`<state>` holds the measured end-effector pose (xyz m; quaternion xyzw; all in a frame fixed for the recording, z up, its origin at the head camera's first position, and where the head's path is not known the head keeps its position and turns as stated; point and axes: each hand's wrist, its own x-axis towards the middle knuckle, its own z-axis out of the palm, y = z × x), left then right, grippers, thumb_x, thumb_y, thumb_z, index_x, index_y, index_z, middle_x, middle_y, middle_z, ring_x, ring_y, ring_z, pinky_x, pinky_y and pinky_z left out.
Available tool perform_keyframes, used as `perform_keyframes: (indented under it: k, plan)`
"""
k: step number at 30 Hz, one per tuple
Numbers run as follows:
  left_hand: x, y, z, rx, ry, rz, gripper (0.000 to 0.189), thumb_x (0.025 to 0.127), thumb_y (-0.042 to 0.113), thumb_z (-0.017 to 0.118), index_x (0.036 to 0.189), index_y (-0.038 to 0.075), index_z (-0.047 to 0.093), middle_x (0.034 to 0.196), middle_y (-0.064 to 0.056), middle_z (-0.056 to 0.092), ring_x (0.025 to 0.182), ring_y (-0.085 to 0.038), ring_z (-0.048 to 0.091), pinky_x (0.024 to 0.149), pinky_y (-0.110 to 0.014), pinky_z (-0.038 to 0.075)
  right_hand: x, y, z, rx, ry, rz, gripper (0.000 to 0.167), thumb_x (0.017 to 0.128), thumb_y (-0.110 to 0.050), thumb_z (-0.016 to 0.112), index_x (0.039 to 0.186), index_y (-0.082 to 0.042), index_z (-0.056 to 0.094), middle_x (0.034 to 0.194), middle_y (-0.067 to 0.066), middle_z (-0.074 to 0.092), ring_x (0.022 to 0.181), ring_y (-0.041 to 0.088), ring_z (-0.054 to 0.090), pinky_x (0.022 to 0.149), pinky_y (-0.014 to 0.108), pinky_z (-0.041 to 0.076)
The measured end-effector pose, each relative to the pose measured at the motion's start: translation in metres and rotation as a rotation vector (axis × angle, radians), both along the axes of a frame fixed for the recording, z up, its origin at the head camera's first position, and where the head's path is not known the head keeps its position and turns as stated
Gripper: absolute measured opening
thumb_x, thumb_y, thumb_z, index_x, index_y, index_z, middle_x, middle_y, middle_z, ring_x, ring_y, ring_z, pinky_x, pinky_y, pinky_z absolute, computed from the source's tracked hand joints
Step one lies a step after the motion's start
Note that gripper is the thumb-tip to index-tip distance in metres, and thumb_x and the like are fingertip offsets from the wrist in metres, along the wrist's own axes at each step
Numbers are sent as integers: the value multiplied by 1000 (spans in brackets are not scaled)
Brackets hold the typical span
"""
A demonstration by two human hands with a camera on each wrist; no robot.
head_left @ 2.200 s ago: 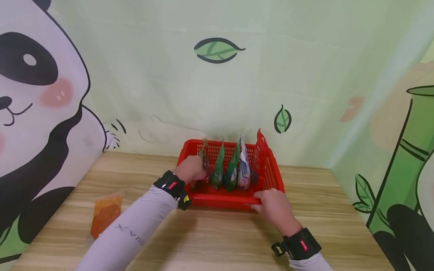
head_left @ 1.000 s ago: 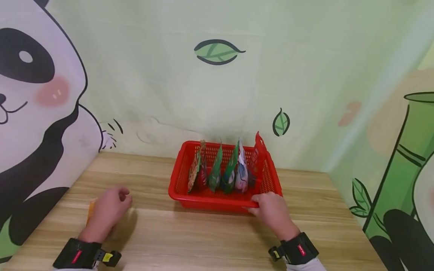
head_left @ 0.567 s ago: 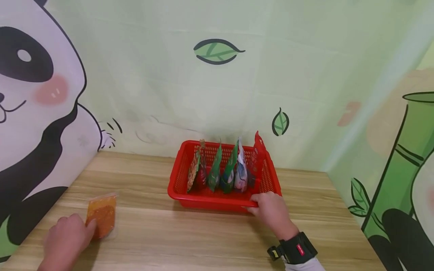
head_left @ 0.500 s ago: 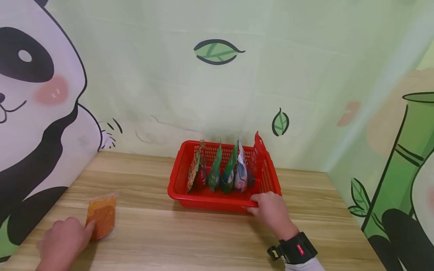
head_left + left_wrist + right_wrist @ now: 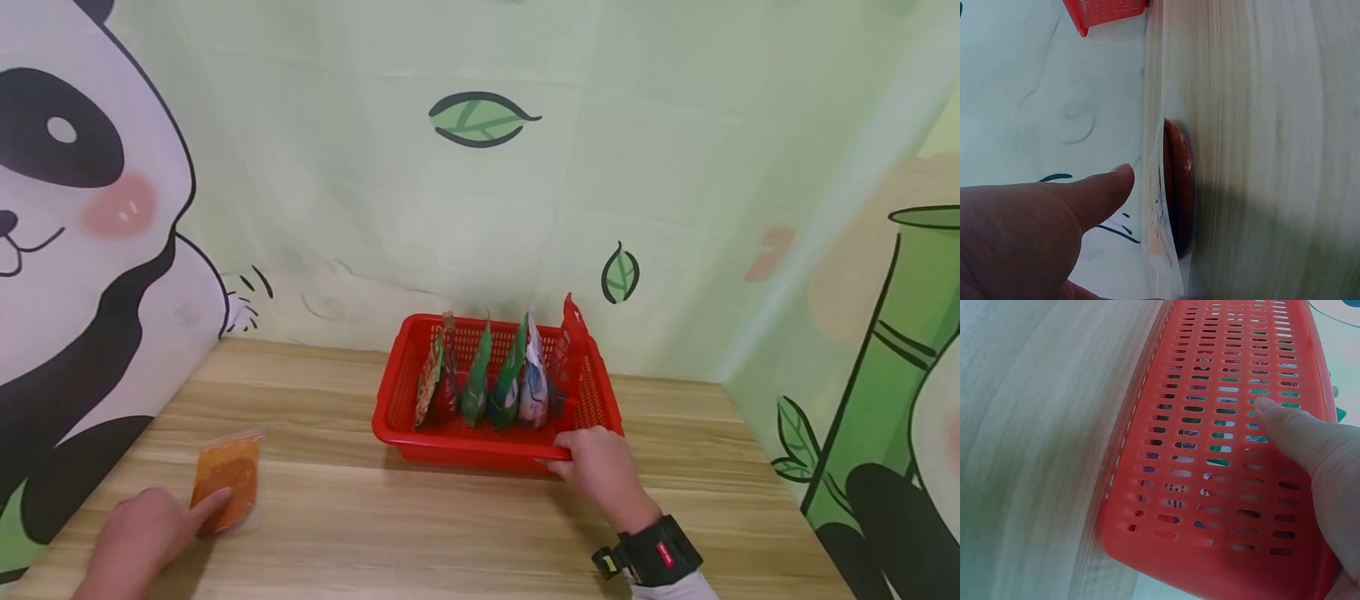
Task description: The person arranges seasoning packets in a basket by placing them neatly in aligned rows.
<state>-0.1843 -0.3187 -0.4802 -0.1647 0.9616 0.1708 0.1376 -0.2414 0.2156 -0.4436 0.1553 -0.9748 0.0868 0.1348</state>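
An orange-brown flat packet [image 5: 231,468] in clear wrap lies at the table's left. My left hand [image 5: 142,533] is just left of it, its thumb stretched out over the packet in the head view. The left wrist view shows that thumb straight and a small gap away from the packet [image 5: 1179,187]; the other fingers are mostly hidden. My right hand [image 5: 602,471] grips the front right rim of a red plastic basket [image 5: 480,455]. In the right wrist view its thumb presses the slotted outer wall [image 5: 1229,550]; its fingers are hidden behind the rim.
Several snack bags stand upright in a row in the basket: a patterned one [image 5: 428,392] at the left, green ones [image 5: 477,387], a white-and-pink one [image 5: 534,392] and a red one [image 5: 570,358] at the right. A printed cloth wall [image 5: 360,208] rises behind the table.
My left hand has come out of the basket, where a patterned bag now shows at the left, and moved left to the orange packet. My right hand stays on the rim.
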Motion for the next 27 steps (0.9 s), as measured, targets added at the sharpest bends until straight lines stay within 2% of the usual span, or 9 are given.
perform_keyframes:
  k: [6,13,17,22,27]
  plan:
    - [-6,5,-1,35,58,-42,89,91,77,51,83,-11,61,74,-18,56,71,-30,54,66,-41,43,0,1,1,-6,0,4,18,78,-32,90,84,-17,81,74,-4,75,65,10,61,70,31,56]
    - [-9,12,-3,47,58,-3,86,84,75,65,83,-11,60,72,-12,45,72,-29,48,65,-36,37,0,1,0,-8,-2,6,18,78,-33,90,83,-19,81,73,-6,75,64,8,59,69,29,55]
    - [-11,13,-3,60,78,19,85,81,72,70,84,-12,56,74,-12,40,71,-28,46,64,-34,34,0,1,0,-9,-3,2,18,78,-32,90,84,-19,81,73,-6,75,65,8,58,70,30,55]
    - [-12,13,-4,88,125,28,90,78,69,75,92,-16,52,81,-20,46,74,-32,49,64,-36,38,0,1,-1,-2,-9,-6,18,78,-32,90,86,-18,82,74,-5,76,65,8,60,72,30,56]
    - [-12,14,-4,75,138,-2,87,77,69,76,89,-16,58,76,-17,50,72,-30,50,64,-36,39,0,1,-1,3,-6,-6,18,78,-31,90,87,-17,82,75,-3,76,66,9,61,72,31,56]
